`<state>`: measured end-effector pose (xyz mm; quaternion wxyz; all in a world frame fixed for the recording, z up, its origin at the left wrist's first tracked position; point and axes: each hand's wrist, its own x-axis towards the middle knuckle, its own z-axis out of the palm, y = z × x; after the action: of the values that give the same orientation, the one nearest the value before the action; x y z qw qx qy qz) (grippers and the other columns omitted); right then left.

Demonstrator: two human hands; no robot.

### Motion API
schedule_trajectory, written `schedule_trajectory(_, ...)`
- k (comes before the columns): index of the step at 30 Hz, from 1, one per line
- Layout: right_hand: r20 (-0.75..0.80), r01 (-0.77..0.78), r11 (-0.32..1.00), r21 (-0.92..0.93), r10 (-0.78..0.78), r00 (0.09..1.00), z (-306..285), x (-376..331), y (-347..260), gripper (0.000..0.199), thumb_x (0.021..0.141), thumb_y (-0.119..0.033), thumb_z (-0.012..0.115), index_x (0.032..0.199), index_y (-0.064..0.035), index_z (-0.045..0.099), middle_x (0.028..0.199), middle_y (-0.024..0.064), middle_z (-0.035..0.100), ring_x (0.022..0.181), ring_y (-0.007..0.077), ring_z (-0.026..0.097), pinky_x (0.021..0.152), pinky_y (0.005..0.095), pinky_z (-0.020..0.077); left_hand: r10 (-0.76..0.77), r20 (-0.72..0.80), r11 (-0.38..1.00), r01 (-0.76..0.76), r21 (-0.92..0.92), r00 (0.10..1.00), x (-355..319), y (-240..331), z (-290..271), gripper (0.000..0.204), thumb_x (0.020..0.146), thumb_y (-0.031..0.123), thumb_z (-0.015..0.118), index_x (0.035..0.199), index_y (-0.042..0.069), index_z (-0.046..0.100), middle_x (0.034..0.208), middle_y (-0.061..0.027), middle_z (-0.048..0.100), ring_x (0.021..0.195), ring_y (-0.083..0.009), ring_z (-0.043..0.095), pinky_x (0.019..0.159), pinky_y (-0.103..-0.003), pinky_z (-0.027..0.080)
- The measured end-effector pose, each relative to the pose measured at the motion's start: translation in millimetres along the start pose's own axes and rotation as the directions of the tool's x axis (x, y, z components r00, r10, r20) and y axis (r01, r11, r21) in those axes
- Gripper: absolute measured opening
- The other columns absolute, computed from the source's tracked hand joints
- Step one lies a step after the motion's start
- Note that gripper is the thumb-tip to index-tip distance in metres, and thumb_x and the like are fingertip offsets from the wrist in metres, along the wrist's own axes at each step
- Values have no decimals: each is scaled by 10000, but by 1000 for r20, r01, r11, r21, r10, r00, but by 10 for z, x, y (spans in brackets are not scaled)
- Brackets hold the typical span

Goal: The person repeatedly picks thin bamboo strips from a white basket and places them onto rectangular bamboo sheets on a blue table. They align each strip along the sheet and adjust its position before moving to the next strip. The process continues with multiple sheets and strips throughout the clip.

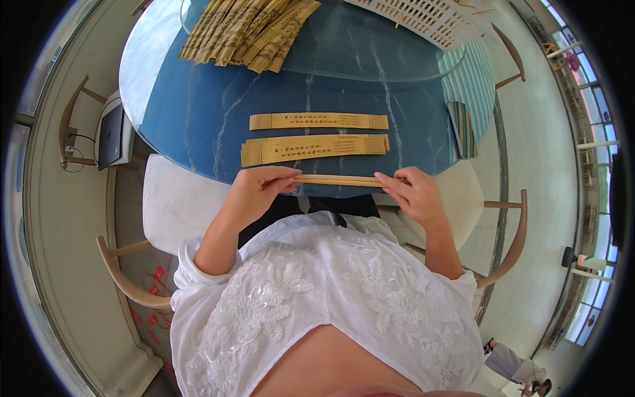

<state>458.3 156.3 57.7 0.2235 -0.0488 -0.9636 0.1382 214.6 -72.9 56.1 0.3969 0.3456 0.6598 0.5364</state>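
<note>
A pair of light wooden chopsticks lies level between my two hands at the near edge of the blue table. My left hand pinches one end, and my right hand pinches the other. Just beyond them sits a small stack of printed brown paper chopstick sleeves, slightly fanned at its ends. Farther on, a single-looking brown sleeve lies flat, parallel to the stack. At the far left a large heap of wrapped chopsticks is piled on the glass turntable.
A white perforated basket stands on the glass turntable at the far right. A striped notebook-like item lies at the table's right edge. A laptop rests on a chair at left. Wooden-armed chairs flank me. Someone is at the lower right.
</note>
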Motion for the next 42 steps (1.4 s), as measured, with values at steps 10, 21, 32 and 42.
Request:
schedule_trajectory(10, 11, -150, 981, 122, 150, 989, 13, -83, 5, 388, 802, -120, 747, 1174, -226, 723, 743, 33, 540, 672, 202, 540, 571, 329, 450, 113, 36, 991, -115, 62, 993, 107, 11, 36, 195, 927, -77, 573, 1080, -70, 693, 1023, -147, 716, 916, -213, 713, 819, -286, 588)
schedule_trajectory(21, -176, -290, 955, 62, 297, 939, -37, -162, 173, 370, 827, -96, 734, 1183, -199, 721, 731, 26, 555, 592, 170, 515, 530, 303, 419, 462, -133, 751, -307, 584, 877, 454, 82, -64, 190, 862, -4, 686, 1048, -8, 718, 1091, -112, 706, 962, -219, 683, 822, -301, 554)
schedule_trajectory(32, -348, -406, 892, 198, 451, 822, -29, -198, 285, 361, 864, -31, 705, 1202, -158, 713, 747, 11, 567, 575, 101, 463, 515, 255, 367, 361, 253, 417, -398, 817, 898, 990, 100, -480, 207, 817, 125, 713, 987, 6, 721, 1055, -101, 698, 997, -282, 630, 889, -371, 506)
schedule_trajectory(42, -384, -414, 887, 206, 463, 799, -36, -193, 300, 352, 872, -21, 695, 1207, -129, 707, 731, 14, 535, 575, 99, 447, 519, 248, 358, 389, 318, 362, -461, 810, 865, 1013, 83, -530, 121, 861, 104, 658, 925, 13, 706, 1002, -85, 686, 970, -264, 629, 846, -359, 523)
